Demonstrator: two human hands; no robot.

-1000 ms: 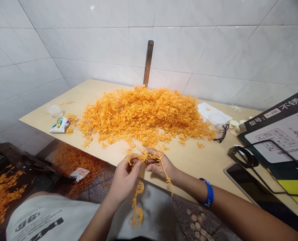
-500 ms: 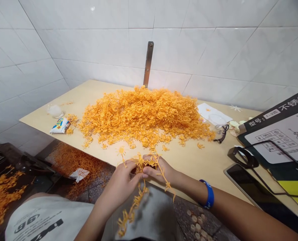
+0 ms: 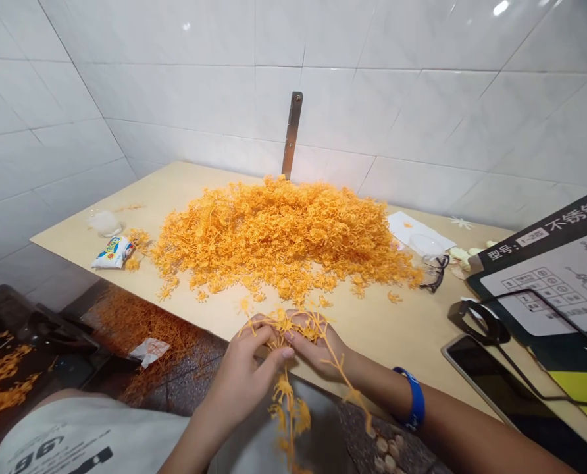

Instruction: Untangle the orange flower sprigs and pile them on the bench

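My left hand and my right hand meet at the front edge of the table, both closed on a tangle of orange plastic flower-shaped pieces on thin stems. One strand dangles below my left thumb, and another stem trails down past my right wrist. My fingertips are partly hidden by the pieces. Behind my hands, a large heap of the same orange pieces spreads over the tabletop, with loose ones at its front. A blue wristband circles my right wrist.
At left are a small snack packet and a clear cup. On the right lie glasses, white paper, a phone and a dark printed box. Orange stems cover the floor at left. A metal bar rises behind the heap.
The view has shifted slightly. The dangling strand has swung right and hangs straighter, and the stem by my right wrist reaches further out. Both hands stay close together on the pieces.
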